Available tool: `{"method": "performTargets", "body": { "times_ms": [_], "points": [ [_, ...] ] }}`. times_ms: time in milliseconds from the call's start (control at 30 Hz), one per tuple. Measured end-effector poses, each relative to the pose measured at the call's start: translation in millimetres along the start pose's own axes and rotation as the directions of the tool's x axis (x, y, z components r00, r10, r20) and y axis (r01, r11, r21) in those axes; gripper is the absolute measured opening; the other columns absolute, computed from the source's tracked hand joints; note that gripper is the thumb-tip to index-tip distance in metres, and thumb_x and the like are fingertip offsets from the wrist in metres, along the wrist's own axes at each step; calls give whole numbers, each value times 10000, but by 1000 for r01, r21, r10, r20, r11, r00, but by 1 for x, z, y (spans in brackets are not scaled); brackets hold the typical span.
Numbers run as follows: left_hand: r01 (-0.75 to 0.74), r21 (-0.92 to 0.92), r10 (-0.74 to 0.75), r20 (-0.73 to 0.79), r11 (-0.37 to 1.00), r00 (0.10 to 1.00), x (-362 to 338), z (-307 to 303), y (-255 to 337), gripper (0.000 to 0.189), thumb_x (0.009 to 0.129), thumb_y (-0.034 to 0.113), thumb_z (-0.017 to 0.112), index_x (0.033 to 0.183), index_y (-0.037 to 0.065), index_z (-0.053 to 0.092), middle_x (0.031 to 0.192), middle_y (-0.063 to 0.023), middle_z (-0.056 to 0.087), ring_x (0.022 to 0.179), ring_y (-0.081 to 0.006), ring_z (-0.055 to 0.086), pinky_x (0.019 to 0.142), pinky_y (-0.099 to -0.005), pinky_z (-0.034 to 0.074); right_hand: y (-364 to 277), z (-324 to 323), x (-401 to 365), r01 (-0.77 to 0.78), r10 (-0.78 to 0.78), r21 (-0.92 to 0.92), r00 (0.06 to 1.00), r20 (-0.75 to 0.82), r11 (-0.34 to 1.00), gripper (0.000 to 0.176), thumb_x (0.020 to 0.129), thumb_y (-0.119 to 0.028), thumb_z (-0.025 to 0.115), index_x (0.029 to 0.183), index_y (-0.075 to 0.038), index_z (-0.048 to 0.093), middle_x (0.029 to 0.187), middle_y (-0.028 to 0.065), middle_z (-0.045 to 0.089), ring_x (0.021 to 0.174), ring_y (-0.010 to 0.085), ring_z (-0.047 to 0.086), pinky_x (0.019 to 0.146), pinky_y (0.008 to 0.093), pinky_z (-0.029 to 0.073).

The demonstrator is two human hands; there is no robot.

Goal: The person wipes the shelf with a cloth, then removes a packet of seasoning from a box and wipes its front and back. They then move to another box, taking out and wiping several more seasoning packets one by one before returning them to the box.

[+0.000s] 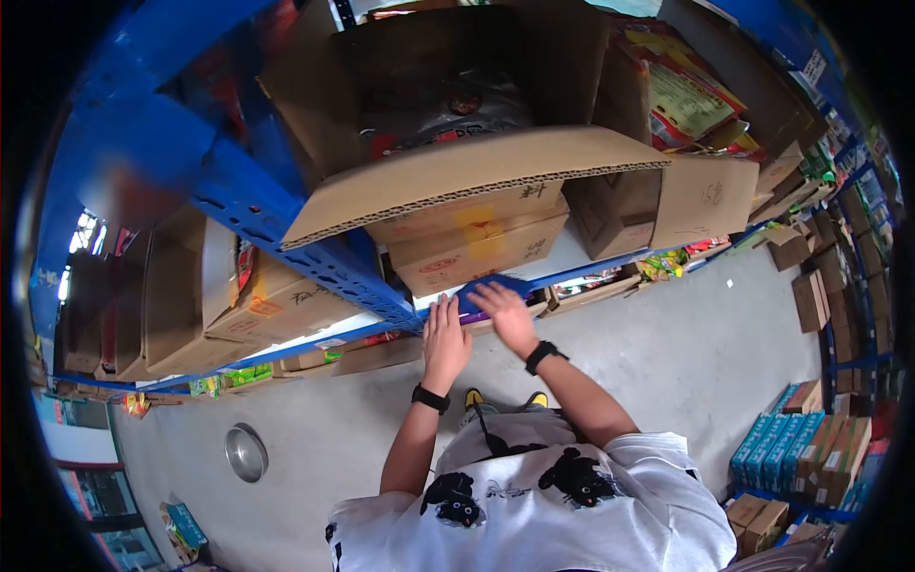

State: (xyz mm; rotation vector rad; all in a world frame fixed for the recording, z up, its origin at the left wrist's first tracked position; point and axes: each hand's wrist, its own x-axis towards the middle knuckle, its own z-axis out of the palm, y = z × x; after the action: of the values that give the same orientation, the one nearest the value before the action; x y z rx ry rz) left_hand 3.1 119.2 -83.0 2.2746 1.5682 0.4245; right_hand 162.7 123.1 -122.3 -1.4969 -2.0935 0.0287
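Note:
My left hand [446, 340] lies flat with its fingers stretched forward at the blue shelf edge, close to the blue upright [367, 286]. Just right of it, my right hand [503, 313] rests with fingers spread on a dark blue thing [494, 287] at the same edge; what that is I cannot make out. Behind both hands, a taped cardboard box [477, 255] stands on the shelf. A strip of purple [472, 318] shows below the fingers. Neither hand holds anything that I can see.
Above hangs the flap of an open carton [477, 181] with plastic packages inside. More cartons [286, 310] stand on the left shelf. A metal bowl [246, 452] sits on the grey floor [315, 448]. Blue and brown boxes [782, 448] are stacked at the right.

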Motion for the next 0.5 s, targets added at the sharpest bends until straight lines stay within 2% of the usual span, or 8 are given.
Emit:
{"method": "performTargets", "body": {
  "times_ms": [67,200,267,333,400,467,500],
  "points": [
    [11,-1,-11,-6,1000,1000,9,16,-6,581,781,175,544,1294,-1,338,1348,-195,345,1258,-350,315,1029,-454,254,32,-21,-14,-109,106,-90,994,-35,990,463,698,-43,509,1151,-128,554,1191,91,537,1113,284,483,950,382,369],
    [-11,120,10,10,993,1000,14,21,2,531,762,167,549,1237,-31,419,1301,-216,403,1248,-342,336,1036,-432,249,103,-58,-42,-384,356,-210,921,-158,899,442,700,-19,513,1139,-66,545,1204,112,520,1123,300,462,953,377,368],
    [-26,181,25,9,983,1000,15,23,4,522,752,165,556,1218,-41,443,1292,-224,414,1243,-339,347,1037,-423,250,114,-62,-45,-398,367,-231,915,-166,888,442,694,-20,533,1134,-54,543,1205,115,518,1125,300,458,954,377,367],
    [-49,226,54,-13,973,998,13,25,2,534,733,172,574,1207,-46,462,1286,-238,423,1213,-341,389,1034,-407,260,104,-65,-42,-450,408,-262,891,-198,854,436,695,-34,557,1131,-35,539,1190,131,521,1072,310,472,922,371,385],
    [-70,214,70,5,974,998,16,21,-3,535,727,180,593,1200,-39,470,1280,-243,428,1198,-345,408,1022,-410,282,81,-50,-28,-583,546,-280,812,-206,762,402,709,-42,532,1110,-23,551,1172,149,525,997,326,487,866,363,410],
    [-90,204,86,29,975,996,19,19,-4,537,721,189,612,1192,-31,477,1274,-248,432,1183,-349,427,1011,-414,303,63,-27,-21,-524,508,-280,851,-134,804,375,707,-43,521,1078,-12,568,1152,156,533,936,331,491,808,357,427],
    [-80,202,71,51,976,996,20,16,-2,545,720,184,599,1201,-38,471,1266,-247,442,1183,-345,428,1017,-408,292,48,-19,-18,-481,455,-232,876,-157,846,377,698,-36,522,1071,-13,573,1146,151,539,934,330,491,798,359,430]
  ]
}}
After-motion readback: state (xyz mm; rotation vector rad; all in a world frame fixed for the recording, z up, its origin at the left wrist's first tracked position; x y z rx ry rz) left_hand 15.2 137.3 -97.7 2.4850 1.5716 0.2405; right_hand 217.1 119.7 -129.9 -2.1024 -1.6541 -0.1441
